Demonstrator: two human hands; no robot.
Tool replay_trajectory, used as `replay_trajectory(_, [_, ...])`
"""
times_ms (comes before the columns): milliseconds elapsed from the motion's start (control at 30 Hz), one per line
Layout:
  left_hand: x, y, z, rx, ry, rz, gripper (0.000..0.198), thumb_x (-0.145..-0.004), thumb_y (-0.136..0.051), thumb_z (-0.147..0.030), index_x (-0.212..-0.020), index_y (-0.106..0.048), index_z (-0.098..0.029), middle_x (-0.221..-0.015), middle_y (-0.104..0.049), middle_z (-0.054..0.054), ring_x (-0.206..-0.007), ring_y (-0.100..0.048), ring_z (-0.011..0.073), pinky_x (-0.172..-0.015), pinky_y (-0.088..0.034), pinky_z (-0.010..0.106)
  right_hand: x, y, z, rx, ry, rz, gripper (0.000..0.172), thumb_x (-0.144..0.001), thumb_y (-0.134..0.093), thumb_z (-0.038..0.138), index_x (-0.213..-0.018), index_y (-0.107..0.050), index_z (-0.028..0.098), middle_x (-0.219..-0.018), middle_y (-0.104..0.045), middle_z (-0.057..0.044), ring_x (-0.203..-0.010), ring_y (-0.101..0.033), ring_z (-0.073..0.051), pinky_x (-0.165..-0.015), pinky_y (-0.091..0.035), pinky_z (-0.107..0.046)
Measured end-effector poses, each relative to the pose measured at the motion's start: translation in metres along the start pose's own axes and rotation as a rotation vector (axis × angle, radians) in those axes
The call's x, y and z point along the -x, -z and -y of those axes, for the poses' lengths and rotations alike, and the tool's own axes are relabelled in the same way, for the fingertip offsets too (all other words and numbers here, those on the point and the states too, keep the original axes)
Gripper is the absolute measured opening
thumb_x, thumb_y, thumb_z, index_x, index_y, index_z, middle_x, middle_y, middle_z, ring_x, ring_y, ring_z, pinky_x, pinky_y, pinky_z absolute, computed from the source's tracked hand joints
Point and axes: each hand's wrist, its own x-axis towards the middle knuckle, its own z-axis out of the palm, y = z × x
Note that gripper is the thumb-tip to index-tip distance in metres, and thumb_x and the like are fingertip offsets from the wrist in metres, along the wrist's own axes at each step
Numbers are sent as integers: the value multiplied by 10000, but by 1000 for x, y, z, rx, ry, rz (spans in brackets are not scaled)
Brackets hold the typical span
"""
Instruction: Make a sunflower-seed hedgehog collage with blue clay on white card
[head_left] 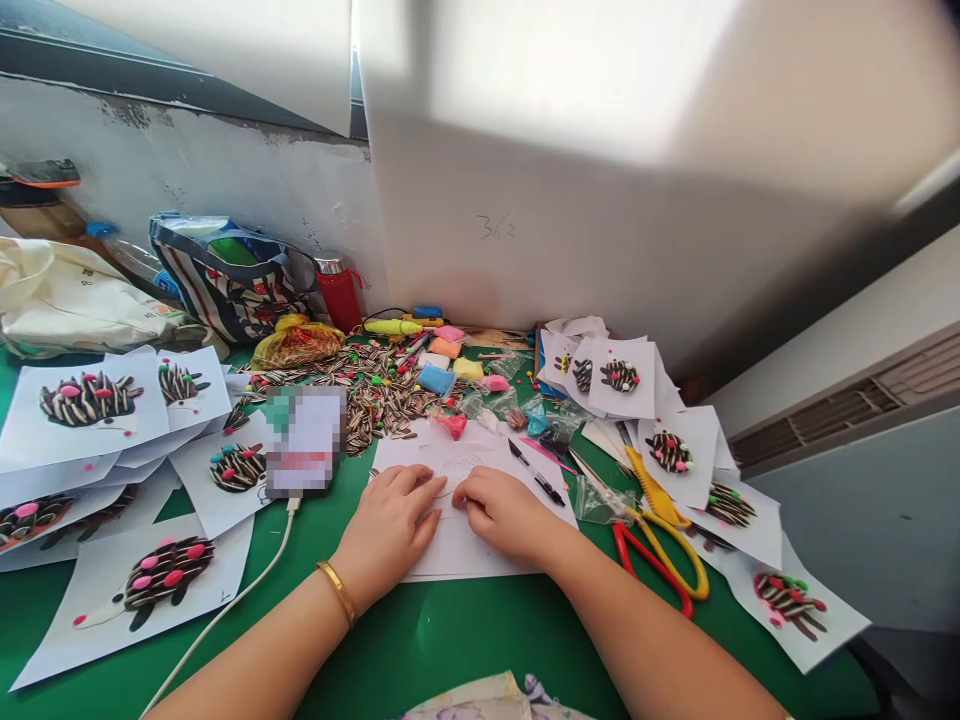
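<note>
A white sheet of paper (pixel 480 460) with a faint printed hedgehog outline lies on the green table (pixel 450 630). My left hand (pixel 388 525) rests flat on the sheet's left part, fingers stretched out; a gold bangle sits on that wrist. My right hand (pixel 504 512) lies on the sheet beside it, fingers curled and pressed to the paper near the outline. I cannot make out anything between those fingertips. A heap of striped sunflower seeds (pixel 375 390) lies just beyond the sheet.
Finished seed hedgehog pictures (pixel 161 575) cover the left and right (pixel 787 600) of the table. Red and yellow scissors (pixel 660 545), pens (pixel 536 478), coloured clay pieces (pixel 437 378), a phone (pixel 306 440) on a white cable, bags (pixel 225 275) and a red flask (pixel 339 292) surround the sheet.
</note>
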Motion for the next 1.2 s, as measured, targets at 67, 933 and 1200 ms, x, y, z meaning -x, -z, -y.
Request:
replay_trajectory(67, [0, 0, 0, -6, -9, -4, 300, -913, -523, -284, -1187, -645, -289, -1201, -622, 66, -1091, -563, 250, -985, -446, 456, 0, 0, 0, 3, -4, 2, 258, -827, -500, 52, -957, -680, 184, -948, -654, -42, -915, -590, -160, -839, -453, -274])
replay_trajectory(933, [-12, 1, -1, 13, 73, -5, 90, -849, -647, -281, -867, -627, -194, -963, -652, 64, -911, -580, 231, -833, -473, 385, 0, 0, 2, 2, -10, 13, 264, -828, -492, 53, -961, -679, 183, -936, -653, -44, -892, -579, -162, -804, -435, -270])
replay_trajectory(1200, [-12, 0, 2, 31, 72, -33, 63, -862, -627, -255, -885, -631, -197, -966, -651, 67, -910, -587, 228, -827, -484, 382, -1, 0, 2, 11, -8, 18, 266, -821, -500, 50, -959, -682, 185, -939, -656, -44, -895, -584, -165, -812, -440, -274])
